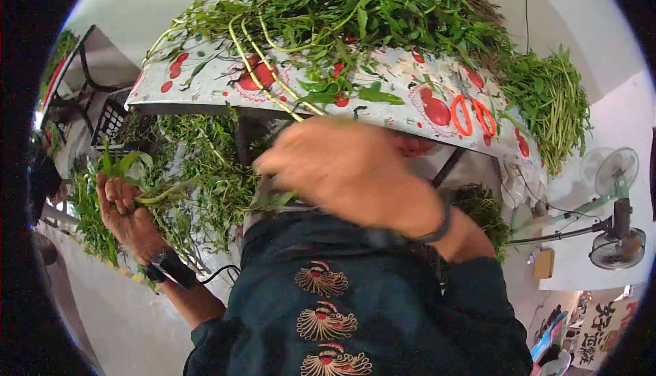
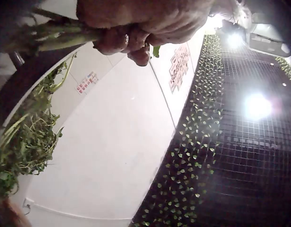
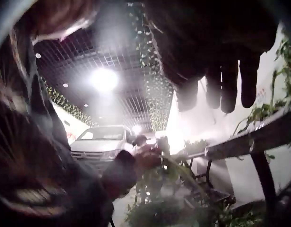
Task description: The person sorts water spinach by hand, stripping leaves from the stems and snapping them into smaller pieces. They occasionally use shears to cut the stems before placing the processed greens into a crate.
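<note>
The left hand (image 1: 130,215) grips a small bunch of green stems (image 1: 164,193) at the left, beside the table; leaves stick up above its fingers. In the left wrist view, thick stems (image 2: 55,38) pass under the curled fingers of that hand (image 2: 150,21). Blurred by motion, the right hand (image 1: 342,171) is over the lap, just in front of the table's near edge. The right wrist view shows this hand (image 3: 216,56) dark, its fingers extended and slightly apart, with nothing seen in them.
A heap of leafy stems (image 1: 383,14) covers the back of the patterned tablecloth (image 1: 389,113). Orange-handled scissors (image 1: 473,116) lie near its front edge. More greens (image 1: 205,171) are below at the left, near a black crate (image 1: 113,122). A fan (image 1: 617,247) stands at the right.
</note>
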The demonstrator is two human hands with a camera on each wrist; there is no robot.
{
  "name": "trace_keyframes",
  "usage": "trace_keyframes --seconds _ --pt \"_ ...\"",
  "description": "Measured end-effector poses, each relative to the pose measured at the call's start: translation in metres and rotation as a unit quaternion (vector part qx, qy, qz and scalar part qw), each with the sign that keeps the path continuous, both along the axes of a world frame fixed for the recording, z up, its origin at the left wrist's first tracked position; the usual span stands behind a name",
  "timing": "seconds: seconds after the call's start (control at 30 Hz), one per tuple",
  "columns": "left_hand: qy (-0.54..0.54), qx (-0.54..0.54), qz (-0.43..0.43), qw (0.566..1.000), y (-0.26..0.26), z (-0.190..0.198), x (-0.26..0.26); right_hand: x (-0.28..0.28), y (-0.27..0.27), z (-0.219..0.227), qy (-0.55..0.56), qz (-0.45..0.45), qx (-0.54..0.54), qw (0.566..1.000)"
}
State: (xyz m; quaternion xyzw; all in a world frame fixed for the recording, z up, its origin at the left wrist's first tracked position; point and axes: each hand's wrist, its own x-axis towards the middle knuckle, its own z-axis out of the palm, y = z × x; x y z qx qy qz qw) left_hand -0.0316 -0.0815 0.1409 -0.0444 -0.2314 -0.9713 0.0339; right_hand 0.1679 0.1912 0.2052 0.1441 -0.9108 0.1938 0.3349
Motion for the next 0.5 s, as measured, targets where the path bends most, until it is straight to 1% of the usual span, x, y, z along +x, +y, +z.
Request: trace_keyframes --seconds 0.03,0.07,0.1,0.13,0.17,0.2,0.23,0.27,0.3,0.33,0.4,0.43,0.5 --pt "-0.043 -0.044 0.075 0.995 0.004 0.005 0.003 0.017 0.027 0.013 -0.022 -0.032 0.012 0.999" --pt "0.06 0.057 -0.078 0.994 -0.015 -0.014 -0.013 0.036 0.048 0.027 -0.074 -0.143 -0.065 0.985" --pt "0.059 0.061 -0.079 0.993 -0.023 -0.023 -0.022 0.051 0.083 0.024 -0.069 -0.25 -0.097 0.961" --pt "0.085 0.059 -0.106 0.989 -0.029 -0.03 -0.029 0.071 0.123 0.022 -0.013 -0.288 0.024 0.957" --pt "0.11 0.055 -0.131 0.984 -0.032 -0.033 -0.03 0.092 0.153 0.019 -0.037 -0.343 0.059 0.937" --pt "0.093 0.04 -0.088 0.991 -0.026 -0.025 -0.022 0.109 0.177 0.015 -0.06 -0.396 0.093 0.911" --pt "0.091 0.043 -0.086 0.991 -0.023 -0.022 -0.019 0.126 0.195 0.006 -0.06 -0.394 0.096 0.912" --pt "0.066 0.034 -0.046 0.996 -0.021 -0.019 -0.017 0.143 0.21 -0.004 -0.135 -0.444 0.076 0.882" --pt "0.041 0.024 -0.007 0.999 -0.017 -0.016 -0.014 0.15 0.214 -0.008 -0.208 -0.491 0.053 0.844" --pt "0.04 0.024 -0.009 0.999 -0.012 -0.012 -0.01 0.155 0.22 -0.012 -0.208 -0.493 0.054 0.843" --pt "-0.001 -0.035 0.062 0.997 -0.004 -0.005 -0.004 0.157 0.223 -0.014 -0.247 -0.437 -0.102 0.859" --pt "0.001 -0.034 0.059 0.998 -0.004 -0.002 -0.005 0.157 0.219 -0.011 -0.245 -0.44 -0.103 0.858" --pt "0.001 -0.008 0.031 0.999 -0.009 -0.001 -0.006 0.15 0.207 0.0 -0.254 -0.435 -0.007 0.864"
